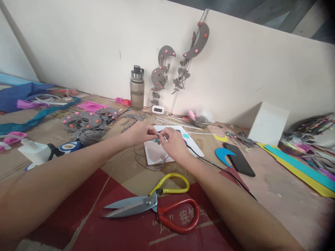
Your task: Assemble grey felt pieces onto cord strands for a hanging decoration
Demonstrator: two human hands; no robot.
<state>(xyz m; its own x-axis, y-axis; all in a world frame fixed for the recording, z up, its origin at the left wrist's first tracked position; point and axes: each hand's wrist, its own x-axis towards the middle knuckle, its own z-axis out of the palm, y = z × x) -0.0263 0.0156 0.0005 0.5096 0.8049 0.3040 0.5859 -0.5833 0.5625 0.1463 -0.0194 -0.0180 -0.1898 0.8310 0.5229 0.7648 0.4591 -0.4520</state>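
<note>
Together, left hand and right hand pinch grey yarn, its slack looping nearward.

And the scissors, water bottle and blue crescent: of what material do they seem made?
Scissors: grey metal blades with a dull shine; glossy yellow and red handles, probably plastic-coated. Water bottle: likely smooth plastic, see-through with visible liquid level. Blue crescent: matte, flat, perhaps felt or foam.

Left hand, one: is pinching thumb towards forefinger. Right hand, one: is pinching just beside it. Bare forearms, two: are stretching back behind the hands.
</note>
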